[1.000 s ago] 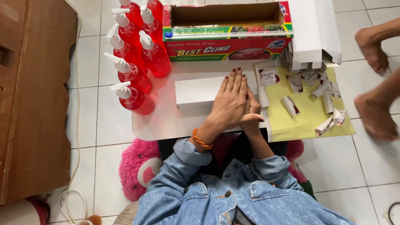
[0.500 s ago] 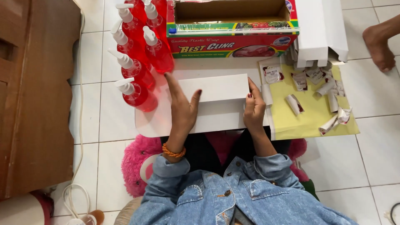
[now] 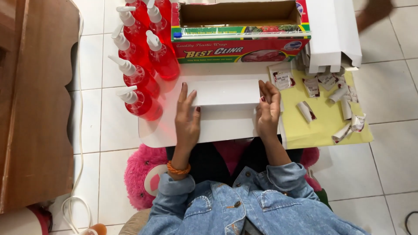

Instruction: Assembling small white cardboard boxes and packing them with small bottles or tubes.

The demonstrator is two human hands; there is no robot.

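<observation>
Your left hand (image 3: pixel 187 117) lay flat on the white tabletop (image 3: pixel 226 126), palm down, fingers stretched long and close together, their tips touching the left end of the plain white rectangular cardboard box (image 3: pixel 225 92); it gripped nothing. Your right hand (image 3: pixel 268 109) stood on edge at the box's right end, palm turned inward toward the box, fingers loosely curved and open, pressing against the end rather than closing round it. The box lay flat across the table between your two hands, just in front of the long red and green cling-film carton (image 3: pixel 240 37) with its lid open. An orange beaded bracelet (image 3: pixel 178 169) sat on your left wrist, and both forearms ran back into blue denim sleeves (image 3: pixel 283 178). To the left of the box stood a cluster of red plastic spray bottles (image 3: pixel 143 65) with white trigger tops; the farthest ones were cut off by the top edge. To the right, small rolled and flat paper labels (image 3: pixel 344 106) lay scattered on a pale yellow sheet (image 3: pixel 313 130), too small to make out. A blurred limb of another person (image 3: pixel 374 11) showed at the top right corner, its shape unclear.
</observation>
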